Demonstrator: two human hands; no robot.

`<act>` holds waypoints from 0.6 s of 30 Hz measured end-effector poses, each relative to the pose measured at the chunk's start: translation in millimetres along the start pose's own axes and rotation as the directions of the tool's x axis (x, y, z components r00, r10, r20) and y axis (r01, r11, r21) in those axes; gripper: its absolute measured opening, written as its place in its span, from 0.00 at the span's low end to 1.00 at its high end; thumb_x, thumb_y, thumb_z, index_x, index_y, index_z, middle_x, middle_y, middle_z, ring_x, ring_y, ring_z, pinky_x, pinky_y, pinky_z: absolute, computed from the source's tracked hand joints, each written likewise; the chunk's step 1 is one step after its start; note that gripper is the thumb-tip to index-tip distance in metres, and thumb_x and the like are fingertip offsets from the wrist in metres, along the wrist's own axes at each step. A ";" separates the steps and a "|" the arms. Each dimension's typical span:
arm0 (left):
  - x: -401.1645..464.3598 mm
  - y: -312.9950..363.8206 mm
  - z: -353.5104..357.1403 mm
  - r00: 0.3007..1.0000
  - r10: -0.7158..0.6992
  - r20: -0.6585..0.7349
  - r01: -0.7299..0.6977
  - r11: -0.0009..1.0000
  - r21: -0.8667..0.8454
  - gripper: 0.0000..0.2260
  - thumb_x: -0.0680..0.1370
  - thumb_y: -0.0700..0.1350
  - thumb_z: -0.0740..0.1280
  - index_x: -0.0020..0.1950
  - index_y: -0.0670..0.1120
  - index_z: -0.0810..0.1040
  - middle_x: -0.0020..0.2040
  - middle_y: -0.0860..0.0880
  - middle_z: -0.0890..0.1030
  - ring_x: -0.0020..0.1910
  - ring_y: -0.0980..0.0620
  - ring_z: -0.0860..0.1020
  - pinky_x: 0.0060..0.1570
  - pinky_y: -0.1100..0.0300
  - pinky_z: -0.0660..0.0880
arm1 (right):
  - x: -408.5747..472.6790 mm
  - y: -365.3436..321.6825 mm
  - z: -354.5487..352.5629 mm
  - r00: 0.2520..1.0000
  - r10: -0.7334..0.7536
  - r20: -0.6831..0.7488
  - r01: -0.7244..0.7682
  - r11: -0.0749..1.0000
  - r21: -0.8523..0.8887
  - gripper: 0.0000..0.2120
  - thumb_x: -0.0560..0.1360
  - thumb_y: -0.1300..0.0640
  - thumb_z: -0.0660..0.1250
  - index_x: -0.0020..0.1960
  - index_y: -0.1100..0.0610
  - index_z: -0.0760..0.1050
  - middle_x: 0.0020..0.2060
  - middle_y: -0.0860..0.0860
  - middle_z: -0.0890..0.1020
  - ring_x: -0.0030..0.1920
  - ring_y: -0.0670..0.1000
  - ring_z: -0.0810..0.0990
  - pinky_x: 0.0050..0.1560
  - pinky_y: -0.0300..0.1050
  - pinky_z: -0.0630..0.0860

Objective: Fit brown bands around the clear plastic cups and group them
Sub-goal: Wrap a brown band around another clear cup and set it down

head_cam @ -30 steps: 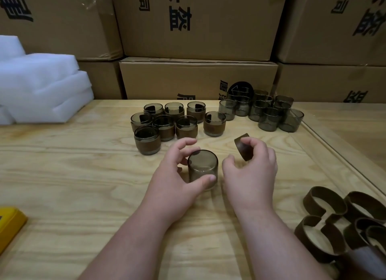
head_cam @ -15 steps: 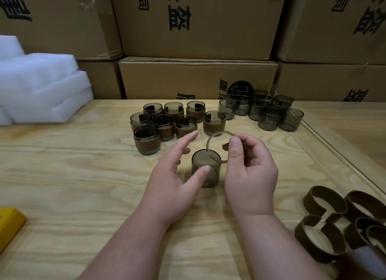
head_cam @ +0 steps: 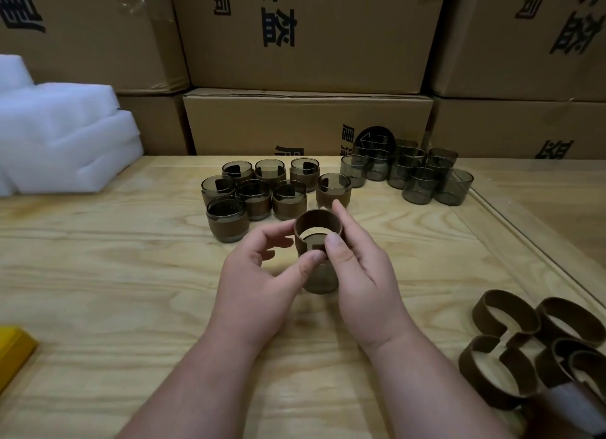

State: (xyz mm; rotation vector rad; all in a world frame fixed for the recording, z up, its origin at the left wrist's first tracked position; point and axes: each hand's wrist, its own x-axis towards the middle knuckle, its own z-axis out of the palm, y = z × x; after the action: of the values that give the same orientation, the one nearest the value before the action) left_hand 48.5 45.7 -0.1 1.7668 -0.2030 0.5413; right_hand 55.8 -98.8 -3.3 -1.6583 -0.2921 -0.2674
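A brown band [head_cam: 317, 224] sits round the top of a smoky clear cup [head_cam: 321, 279] standing upside down at the table's middle. My left hand [head_cam: 259, 281] pinches the band's near left edge between thumb and forefinger. My right hand [head_cam: 362, 271] pinches its right side, thumb at the front and forefinger behind. Only the cup's lower part shows below my fingers. Several banded cups [head_cam: 262, 193] stand grouped just beyond. Several bare cups [head_cam: 413, 173] cluster at the back right.
Loose brown bands [head_cam: 511, 347] lie piled at the near right. Cardboard boxes [head_cam: 305, 124] wall off the back. White foam blocks [head_cam: 62, 137] sit at the left, and a yellow object [head_cam: 13, 350] pokes in at the near left edge. A raised wooden strip [head_cam: 524, 242] runs along the right.
The band went from my right hand beside the cup to over the cup's top. Both hands now pinch it there; my left hand left the cup's side.
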 end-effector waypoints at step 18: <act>6.7 -10.6 -0.8 0.987 -0.157 -0.025 0.154 0.982 -0.107 0.13 0.72 0.56 0.73 0.55 0.67 0.84 0.51 0.59 0.87 0.54 0.58 0.84 0.51 0.65 0.80 | 4.7 -2.2 -0.7 0.989 -0.069 -0.127 0.042 0.977 -0.207 0.20 0.70 0.46 0.76 0.60 0.34 0.76 0.58 0.35 0.81 0.64 0.36 0.76 0.59 0.23 0.68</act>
State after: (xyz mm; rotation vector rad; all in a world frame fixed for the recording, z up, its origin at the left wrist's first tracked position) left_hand 58.6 50.3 -6.1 1.6544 -0.0681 0.4391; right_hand 59.5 -99.0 0.5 -1.8265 -0.2151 -0.4620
